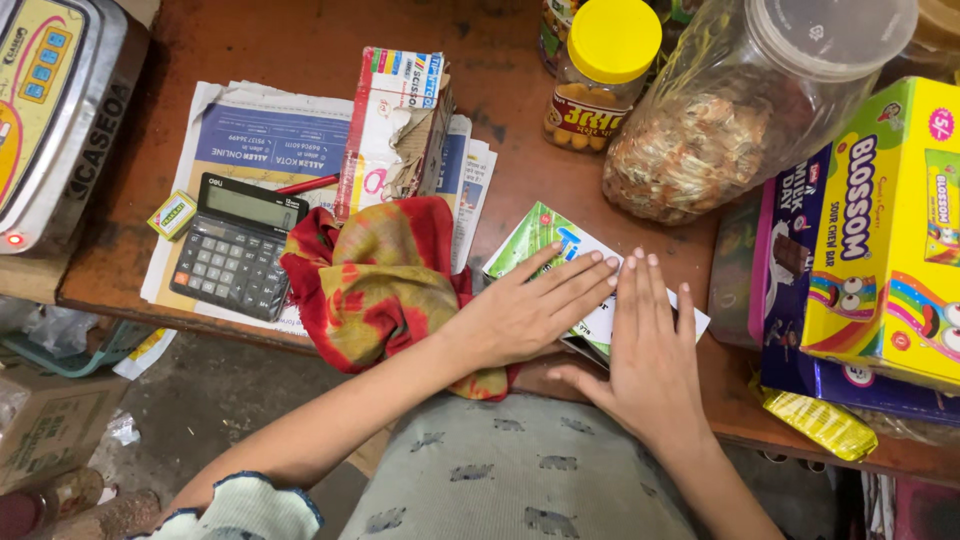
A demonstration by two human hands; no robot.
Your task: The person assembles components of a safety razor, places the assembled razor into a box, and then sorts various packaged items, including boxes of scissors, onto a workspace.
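Green-white packet (545,232) mostly hidden under left hand (520,312), right hand (648,358)

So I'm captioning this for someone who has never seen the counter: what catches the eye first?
Both hands, left hand and right hand, lie flat on a green and white paper packet at the wooden counter's near edge. Just left of them sits a crumpled red and yellow cloth, with a black calculator beyond it. At the right edge a bright yellow cardboard box stands out.
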